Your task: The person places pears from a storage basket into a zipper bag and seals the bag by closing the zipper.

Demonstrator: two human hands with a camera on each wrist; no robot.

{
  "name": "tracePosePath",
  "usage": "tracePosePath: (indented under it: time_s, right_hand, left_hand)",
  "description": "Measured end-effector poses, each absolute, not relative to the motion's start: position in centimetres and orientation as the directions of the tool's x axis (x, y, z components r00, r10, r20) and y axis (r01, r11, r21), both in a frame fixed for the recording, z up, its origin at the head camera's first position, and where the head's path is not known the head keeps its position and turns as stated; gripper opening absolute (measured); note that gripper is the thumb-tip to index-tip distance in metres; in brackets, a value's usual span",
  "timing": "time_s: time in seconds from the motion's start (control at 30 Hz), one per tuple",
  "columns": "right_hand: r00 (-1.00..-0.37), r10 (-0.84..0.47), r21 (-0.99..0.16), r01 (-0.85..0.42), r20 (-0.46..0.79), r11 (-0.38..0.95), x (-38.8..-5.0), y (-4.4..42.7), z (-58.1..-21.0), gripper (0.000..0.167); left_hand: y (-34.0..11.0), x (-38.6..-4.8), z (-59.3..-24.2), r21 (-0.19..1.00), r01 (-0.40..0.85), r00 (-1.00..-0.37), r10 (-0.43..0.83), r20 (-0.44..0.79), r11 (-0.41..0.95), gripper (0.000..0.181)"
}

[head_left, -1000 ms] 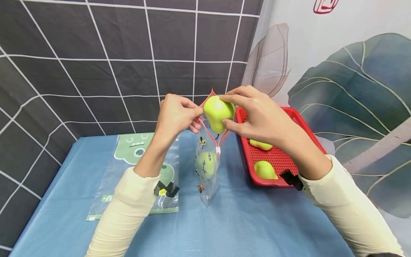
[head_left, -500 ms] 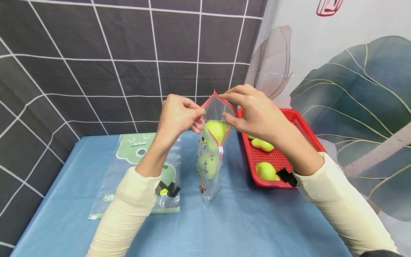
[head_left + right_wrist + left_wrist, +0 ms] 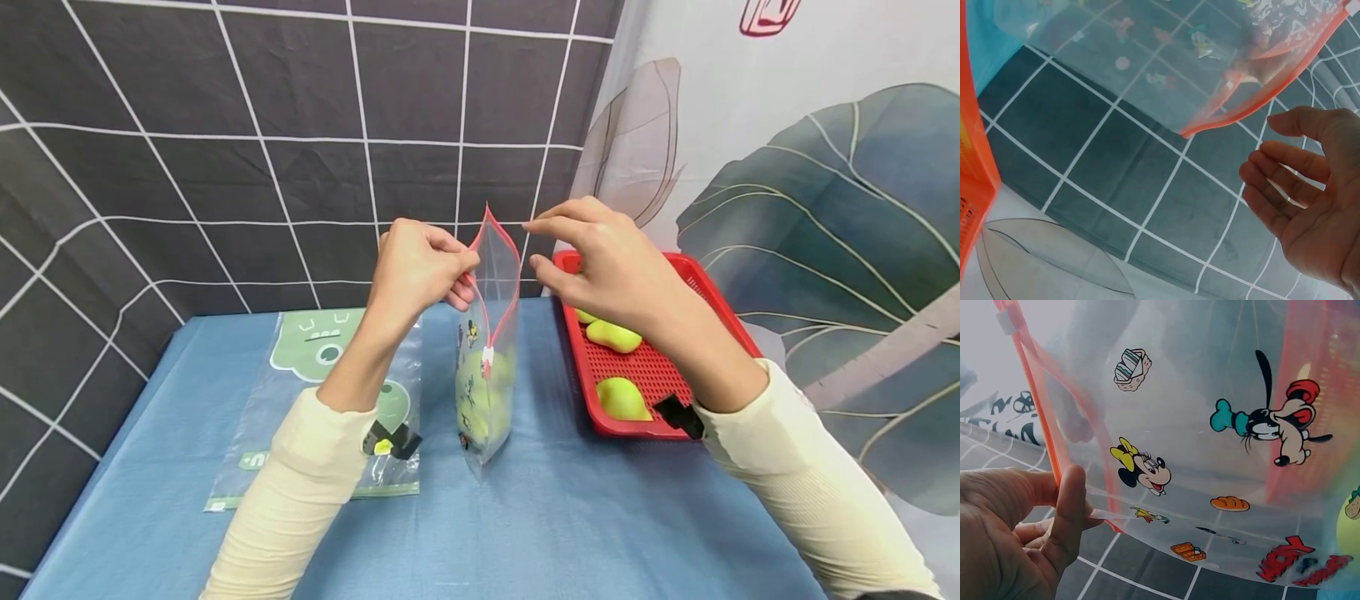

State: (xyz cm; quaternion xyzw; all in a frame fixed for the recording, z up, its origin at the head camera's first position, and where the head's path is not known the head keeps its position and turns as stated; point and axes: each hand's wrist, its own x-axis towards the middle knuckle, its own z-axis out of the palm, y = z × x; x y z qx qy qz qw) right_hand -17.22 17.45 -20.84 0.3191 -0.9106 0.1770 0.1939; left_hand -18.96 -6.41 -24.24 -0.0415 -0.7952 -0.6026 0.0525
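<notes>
My left hand (image 3: 422, 265) pinches the red-rimmed mouth of a clear zip bag (image 3: 501, 275), printed with cartoon figures as the left wrist view shows. Low inside the bag lie green pears (image 3: 483, 400), blurred by the plastic. The bag stands upright with its mouth spread and its white slider (image 3: 487, 354) on the near side. To the right of the bag, apart from it, my right hand (image 3: 603, 258) holds nothing, its fingers loosely bent. In the right wrist view the same hand (image 3: 1310, 181) hovers beside the bag's red edge (image 3: 1241, 117).
A red plastic basket (image 3: 583, 392) stands on the right with a yellow-green pear (image 3: 621, 398) and other yellow-green fruit (image 3: 613, 336) in it. A flat clear bag with a green cartoon print (image 3: 307, 350) lies at left on the blue cloth (image 3: 480, 533). A dark grid-patterned backdrop (image 3: 300, 92) rises behind.
The right hand has let go of a green pear, which dropped into the bag and sank to the bottom. That hand then drew slightly right, off the bag's rim. The left hand kept its pinch.
</notes>
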Motion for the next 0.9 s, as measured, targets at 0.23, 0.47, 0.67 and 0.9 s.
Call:
tracePosePath:
  time_s: [0.23, 0.47, 0.67, 0.9]
  right_hand:
    - [-0.735, -0.499, -0.2, -0.632, 0.459, 0.749, -17.4, 18.0, -21.2, 0.04]
    - [-0.749, -0.498, -0.21, -0.623, 0.438, 0.753, -17.6, 18.3, -21.3, 0.041]
    - [-0.767, -0.501, -0.216, -0.61, 0.401, 0.762, -17.8, 18.9, -21.4, 0.041]
    - [-0.792, -0.492, -0.211, -0.583, 0.361, 0.785, -18.1, 20.6, -22.4, 0.041]
  left_hand:
    - [-6.4, -18.8, -24.1, 0.951, 0.128, -0.991, 0.005, 0.132, 0.283, 0.015]
    - [-6.4, -18.7, -24.1, 0.948, 0.125, -0.992, 0.004, 0.13, 0.294, 0.015]
    - [-6.4, -18.8, -24.1, 0.951, 0.122, -0.992, 0.004, 0.126, 0.284, 0.016]
    - [-6.5, -18.8, -24.2, 0.953, 0.12, -0.992, 0.008, 0.123, 0.277, 0.016]
